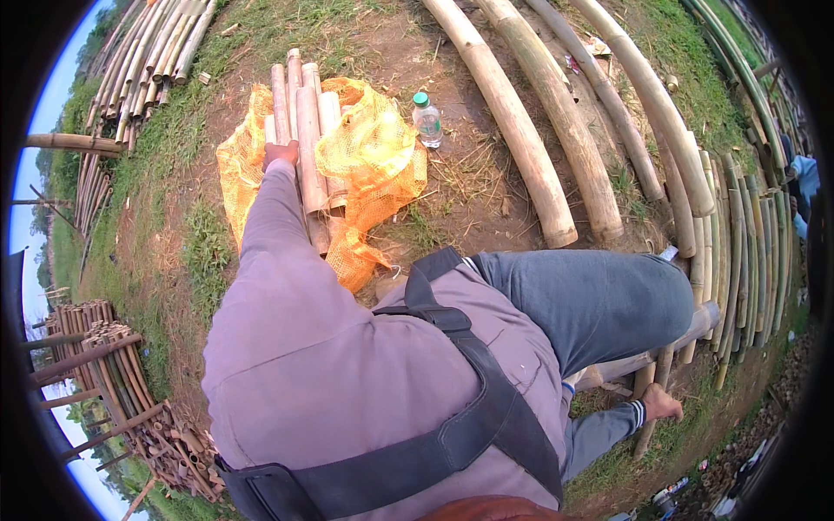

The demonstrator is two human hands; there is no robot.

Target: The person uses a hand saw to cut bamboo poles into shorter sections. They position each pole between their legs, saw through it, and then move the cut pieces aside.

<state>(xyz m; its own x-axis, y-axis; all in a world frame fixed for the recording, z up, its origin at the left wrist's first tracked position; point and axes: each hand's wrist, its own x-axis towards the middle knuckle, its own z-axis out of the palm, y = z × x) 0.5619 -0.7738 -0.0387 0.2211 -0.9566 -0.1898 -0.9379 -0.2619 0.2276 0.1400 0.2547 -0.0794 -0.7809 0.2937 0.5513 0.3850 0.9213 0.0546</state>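
My left hand [281,155], at the end of my stretched left arm, is closed on a bamboo piece [280,100] at the left side of a small bundle. Its fingers are partly hidden behind the back of the hand. Several other cut bamboo pieces [309,148] lie side by side there, pointing away from me. Beneath and around them spreads an orange mesh sack [371,143], crumpled over the bundle's right side and trailing toward my body. My right hand does not show.
A clear plastic bottle [427,122] with a green cap stands right of the sack. Thick bamboo poles [512,122] lie at the upper right, with thinner poles [747,252] stacked beyond my bent leg [591,304]. Bamboo piles [156,52] stand at the left.
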